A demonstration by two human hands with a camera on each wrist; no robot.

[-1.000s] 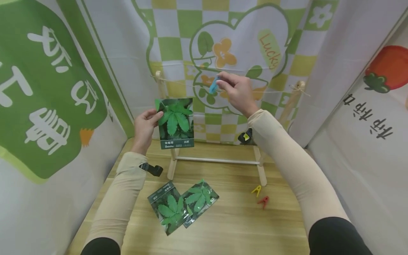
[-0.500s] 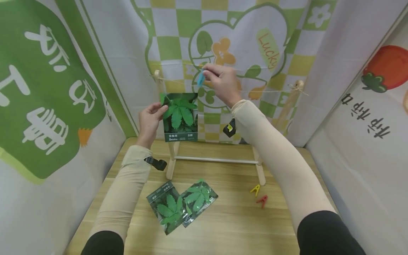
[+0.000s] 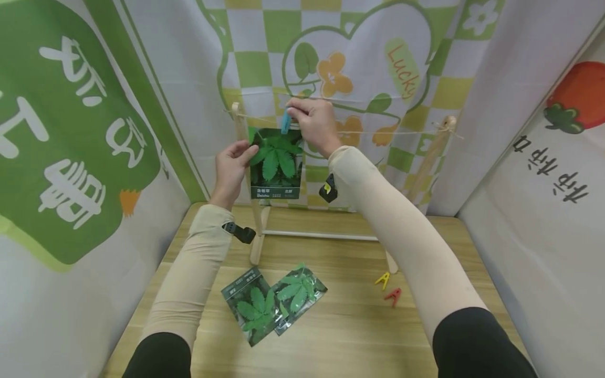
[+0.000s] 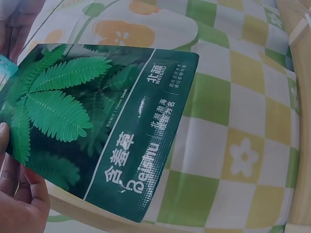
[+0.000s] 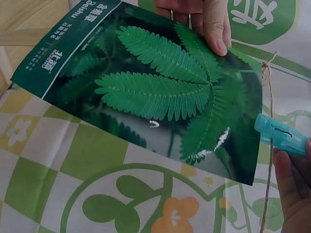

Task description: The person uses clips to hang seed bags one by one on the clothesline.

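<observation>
My left hand pinches a dark green flower-seed packet by its left edge, thumb on the printed front with its fern-like leaf. The packet's top edge is up close to a thin twine line. Between thumb and fingers of my right hand is a light blue clothespin, its tip at the packet's top edge in the right wrist view, where the twine passes by it. In the left wrist view the packet covers much of the scene, and only a bit of the clothespin shows.
The twine runs between two posts of a wooden stand, which has a pale lower crossbar. Two more seed packets overlap on the wooden table. A yellow clothespin and a red clothespin lie at the right. Printed cloth hangs behind.
My right hand has moved left with the blue clothespin, down to the packet's top edge. My left hand has raised the packet and shifted it right, toward the twine.
</observation>
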